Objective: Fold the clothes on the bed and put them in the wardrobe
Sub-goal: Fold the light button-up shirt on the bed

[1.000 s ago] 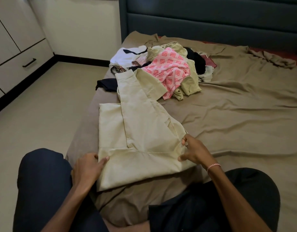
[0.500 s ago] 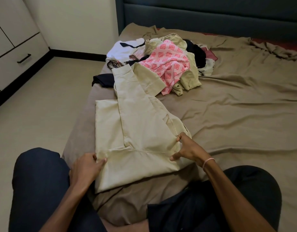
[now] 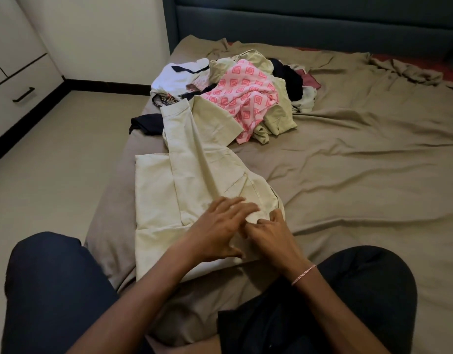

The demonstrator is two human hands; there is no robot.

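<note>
1. A cream garment [image 3: 194, 180] lies partly folded on the near left corner of a bed [image 3: 360, 190], which is covered in a creased tan sheet. One long sleeve or leg runs away from the viewer towards a pile of clothes [image 3: 279, 116].
2. Both hands sit close together, side by side, on the garment's near right edge.
3. The left hand [image 3: 220, 231] lies on top of the cloth with its fingers spread and fairly straight.
4. The right hand [image 3: 271, 235] is just beside it. Its fingers are curled and pinch a small raised fold of the cream fabric between the two hands. A thin pink-and-white bracelet [image 3: 303, 274] circles that wrist.
5. The unfolded pile lies further up the bed, well apart from the hands – a pink patterned piece [image 3: 245, 95] on top, with white, dark and pale green items around it.
6. The person's knees in dark trousers [image 3: 54, 290] frame the bottom of the view.
7. A white cupboard [image 3: 18, 80] with a black drawer handle stands at far left, across the pale floor. A dark padded headboard [image 3: 322, 29] runs along the top.
</note>
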